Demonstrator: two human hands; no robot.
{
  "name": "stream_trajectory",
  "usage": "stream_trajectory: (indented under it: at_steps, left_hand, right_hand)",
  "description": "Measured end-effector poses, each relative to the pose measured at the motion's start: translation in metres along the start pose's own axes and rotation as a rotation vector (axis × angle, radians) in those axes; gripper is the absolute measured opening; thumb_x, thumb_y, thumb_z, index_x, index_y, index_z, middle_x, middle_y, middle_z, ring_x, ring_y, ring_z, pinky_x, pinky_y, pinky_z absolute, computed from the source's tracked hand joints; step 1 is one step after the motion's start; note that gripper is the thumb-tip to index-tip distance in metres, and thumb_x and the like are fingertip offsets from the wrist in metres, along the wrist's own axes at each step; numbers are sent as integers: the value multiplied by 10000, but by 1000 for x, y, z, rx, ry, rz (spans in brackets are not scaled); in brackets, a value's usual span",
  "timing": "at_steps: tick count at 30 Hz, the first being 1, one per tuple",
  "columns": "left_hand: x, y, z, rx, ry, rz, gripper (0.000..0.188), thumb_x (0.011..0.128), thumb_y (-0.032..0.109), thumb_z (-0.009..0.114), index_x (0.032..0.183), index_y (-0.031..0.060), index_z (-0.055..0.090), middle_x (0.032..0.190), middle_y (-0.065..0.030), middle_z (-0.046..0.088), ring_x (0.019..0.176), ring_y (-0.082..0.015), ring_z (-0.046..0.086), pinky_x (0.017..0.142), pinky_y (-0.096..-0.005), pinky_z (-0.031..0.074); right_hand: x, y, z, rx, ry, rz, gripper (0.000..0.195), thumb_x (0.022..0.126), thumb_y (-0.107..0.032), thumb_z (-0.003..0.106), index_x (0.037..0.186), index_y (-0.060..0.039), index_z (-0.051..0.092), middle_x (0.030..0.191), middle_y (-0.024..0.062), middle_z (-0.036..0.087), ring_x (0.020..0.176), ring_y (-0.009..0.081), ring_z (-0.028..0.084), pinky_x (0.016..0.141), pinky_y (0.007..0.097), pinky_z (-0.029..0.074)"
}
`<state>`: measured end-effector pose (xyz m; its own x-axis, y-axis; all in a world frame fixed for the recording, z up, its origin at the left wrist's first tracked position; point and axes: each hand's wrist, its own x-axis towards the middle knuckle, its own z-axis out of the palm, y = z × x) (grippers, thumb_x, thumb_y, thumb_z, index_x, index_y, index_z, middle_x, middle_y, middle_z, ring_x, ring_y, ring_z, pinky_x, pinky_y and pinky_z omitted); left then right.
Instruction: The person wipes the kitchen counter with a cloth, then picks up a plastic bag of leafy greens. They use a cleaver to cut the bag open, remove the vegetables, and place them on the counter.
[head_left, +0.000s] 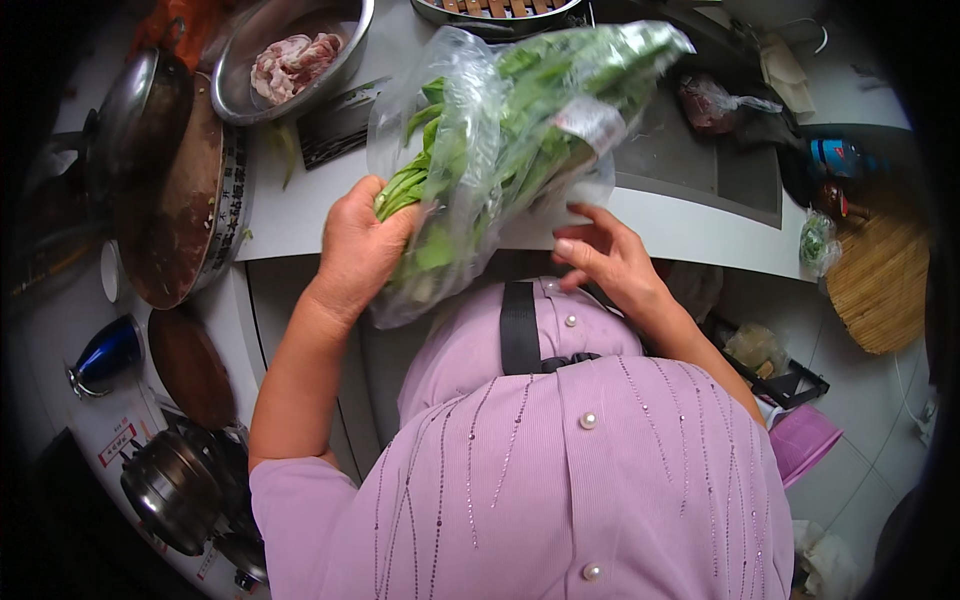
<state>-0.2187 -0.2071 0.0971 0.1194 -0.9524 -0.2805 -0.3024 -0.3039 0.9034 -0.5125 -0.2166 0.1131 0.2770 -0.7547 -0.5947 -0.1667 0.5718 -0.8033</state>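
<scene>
My left hand (367, 244) grips a bunch of green leafy vegetable stems (405, 184) at the mouth of a clear plastic bag (480, 127). More leaves fill the bag, which bears a printed label and stretches up and right over the counter edge and sink. My right hand (611, 262) is just below the bag's right side, fingers apart and slightly curled, with nothing in it. A cleaver-like dark blade (337, 135) lies on the counter, partly hidden by the bag.
A steel bowl (225, 94) with raw meat (296, 66) stands at upper left, beside a thick round chopping board (169, 225). The grey sink (667, 157) is at right, with bagged meat (705, 105) behind it. A woven round lid (881, 285) is at far right.
</scene>
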Motion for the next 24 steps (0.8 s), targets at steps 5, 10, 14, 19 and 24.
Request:
stream_trajectory:
  at_steps: [5, 10, 14, 19, 24]
  left_hand:
    - [-15, -14, 29, -305, -61, -56, 260, 872, 177, 763, 886, -4, 576, 726, -28, 624, 644, -84, 550, 585, -284, 486]
    - [-28, -22, 60, -149, -96, 62, 250, 901, 190, 735, 938, -14, 594, 790, -69, 652, 681, -99, 602, 605, -297, 506]
    - [-48, 14, 69, -342, -214, -131, 254, 953, 214, 682, 1022, -6, 575, 828, -67, 655, 667, -108, 618, 544, -269, 523]
    - [-75, 41, 62, -584, -326, -365, 257, 989, 225, 632, 1100, 7, 553, 829, -64, 644, 533, -126, 607, 425, -262, 502]
    - [-85, 35, 71, -829, -174, -451, 280, 1035, 253, 546, 1089, -22, 553, 816, -90, 655, 556, -142, 621, 416, -271, 492]
  right_hand:
    - [31, -3, 43, 274, 138, -186, 573, 970, -343, 628, 1390, 12, 467, 1267, 170, 589, 1046, 239, 635, 812, 370, 557]
    - [80, 12, 58, 770, 297, -312, 411, 985, -335, 613, 1228, -5, 592, 1060, 75, 683, 904, 180, 675, 782, 341, 558]
    - [101, 30, 41, 616, 427, -315, 333, 970, -289, 630, 1133, 1, 634, 977, 82, 705, 866, 200, 701, 764, 359, 594]
    - [112, 41, 1, 715, 127, -394, 424, 940, -260, 665, 1236, 18, 541, 1050, 155, 676, 887, 249, 704, 763, 392, 612]
    - [51, 31, 8, 657, -47, -317, 773, 919, -302, 706, 1489, -67, 239, 1349, 171, 514, 1180, 262, 588, 948, 410, 543]
